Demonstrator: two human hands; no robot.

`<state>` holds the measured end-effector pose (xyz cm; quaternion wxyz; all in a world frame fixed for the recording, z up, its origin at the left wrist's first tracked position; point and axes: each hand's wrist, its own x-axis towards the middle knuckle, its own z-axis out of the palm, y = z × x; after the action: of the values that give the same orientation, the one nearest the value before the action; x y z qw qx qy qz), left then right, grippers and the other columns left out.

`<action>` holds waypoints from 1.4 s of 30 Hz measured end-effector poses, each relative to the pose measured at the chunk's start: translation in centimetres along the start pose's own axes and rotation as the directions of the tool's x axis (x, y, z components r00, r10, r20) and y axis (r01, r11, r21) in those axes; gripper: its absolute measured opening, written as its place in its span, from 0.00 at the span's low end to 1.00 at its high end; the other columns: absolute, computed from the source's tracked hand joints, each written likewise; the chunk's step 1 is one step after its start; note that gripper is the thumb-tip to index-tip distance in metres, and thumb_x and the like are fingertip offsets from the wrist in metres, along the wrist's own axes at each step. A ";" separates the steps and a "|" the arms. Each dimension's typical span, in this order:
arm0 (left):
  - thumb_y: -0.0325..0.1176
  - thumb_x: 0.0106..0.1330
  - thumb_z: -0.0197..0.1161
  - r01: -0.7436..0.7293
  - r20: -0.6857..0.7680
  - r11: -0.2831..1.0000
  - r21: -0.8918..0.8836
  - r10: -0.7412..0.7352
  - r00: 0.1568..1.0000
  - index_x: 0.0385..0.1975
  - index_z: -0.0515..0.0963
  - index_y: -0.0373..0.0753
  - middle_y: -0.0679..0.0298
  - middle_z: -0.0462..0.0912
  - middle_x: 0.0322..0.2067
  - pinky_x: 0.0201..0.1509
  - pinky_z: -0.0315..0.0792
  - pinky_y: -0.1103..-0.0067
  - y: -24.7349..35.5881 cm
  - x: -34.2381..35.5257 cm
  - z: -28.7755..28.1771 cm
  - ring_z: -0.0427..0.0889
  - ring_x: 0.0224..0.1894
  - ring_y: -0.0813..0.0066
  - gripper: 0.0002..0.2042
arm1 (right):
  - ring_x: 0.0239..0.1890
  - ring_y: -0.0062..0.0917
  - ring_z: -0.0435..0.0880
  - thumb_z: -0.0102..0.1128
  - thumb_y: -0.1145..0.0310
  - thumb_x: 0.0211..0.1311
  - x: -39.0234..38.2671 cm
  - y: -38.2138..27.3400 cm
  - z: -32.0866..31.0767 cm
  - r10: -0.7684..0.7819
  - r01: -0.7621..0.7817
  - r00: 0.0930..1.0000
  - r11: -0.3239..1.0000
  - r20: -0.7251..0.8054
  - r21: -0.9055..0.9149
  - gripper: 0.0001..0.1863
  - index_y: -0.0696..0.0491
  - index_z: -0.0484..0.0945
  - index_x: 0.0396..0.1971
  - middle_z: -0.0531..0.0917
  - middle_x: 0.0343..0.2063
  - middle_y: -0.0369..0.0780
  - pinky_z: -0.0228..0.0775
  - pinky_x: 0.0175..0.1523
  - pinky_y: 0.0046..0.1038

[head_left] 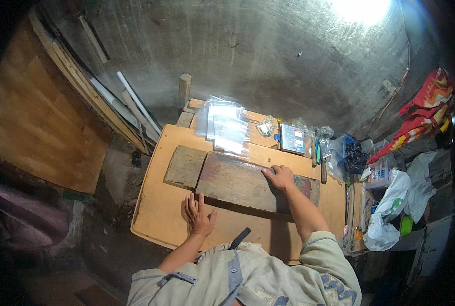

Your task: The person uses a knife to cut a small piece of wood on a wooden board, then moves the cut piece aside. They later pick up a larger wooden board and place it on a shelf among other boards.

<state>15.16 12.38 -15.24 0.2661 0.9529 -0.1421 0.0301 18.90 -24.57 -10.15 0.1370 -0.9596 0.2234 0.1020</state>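
A long, weathered wooden board [243, 183] lies across the table, its right part stained dark. It overlaps a shorter wooden board [184, 167] at its left end. My right hand [281, 178] grips the far edge of the long board, right of its middle, with the fingers bent over that edge. My left hand [200, 220] lies with fingers spread and nothing in it. Its fingertips are at the near left corner of the long board, close to the short board; whether they touch the wood I cannot tell.
Clear plastic bags [227, 125] lie at the back of the tan table [158, 214]. Right of them are a blue-grey box [292, 138] and several hand tools [319, 153]. White plastic bags [388, 224] and a red patterned cloth [423, 120] are at the right. Planks and pipes [136, 102] lean at the left.
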 end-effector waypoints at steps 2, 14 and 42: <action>0.54 0.64 0.65 0.002 -0.002 1.000 -0.011 -0.002 1.000 0.77 0.49 0.48 0.45 0.41 0.74 0.74 0.36 0.43 0.2 -0.1 -0.1 0.39 0.76 0.37 0.45 | 0.57 0.43 0.78 0.48 0.28 0.62 -0.1 0.4 0.3 -0.045 0.044 0.998 0.999 -0.050 -0.006 0.40 0.51 0.83 0.52 0.82 0.50 0.50 0.65 0.63 0.45; 0.58 0.65 0.62 -0.012 -0.050 1.000 0.028 0.013 0.999 0.77 0.46 0.48 0.46 0.39 0.75 0.75 0.31 0.41 0.2 -0.6 -0.5 0.34 0.76 0.36 0.45 | 0.63 0.40 0.74 0.54 0.28 0.58 -5.2 -0.2 1.1 -0.060 0.068 0.993 0.994 -0.099 0.087 0.41 0.51 0.81 0.55 0.81 0.56 0.47 0.55 0.70 0.49; 0.47 0.58 0.72 0.038 -0.012 0.999 0.014 -0.038 0.999 0.72 0.61 0.48 0.53 0.62 0.60 0.67 0.52 0.51 -0.9 -6.7 -4.8 0.57 0.65 0.49 0.41 | 0.61 0.40 0.75 0.53 0.24 0.54 -16.7 -0.5 3.6 -0.088 0.099 0.993 0.984 -0.079 0.148 0.45 0.52 0.81 0.52 0.81 0.52 0.46 0.45 0.73 0.57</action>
<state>9.03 17.27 -12.46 0.2606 0.9572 -0.1221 0.0316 3.99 -16.34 -9.12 0.2059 -0.9589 0.1901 0.0435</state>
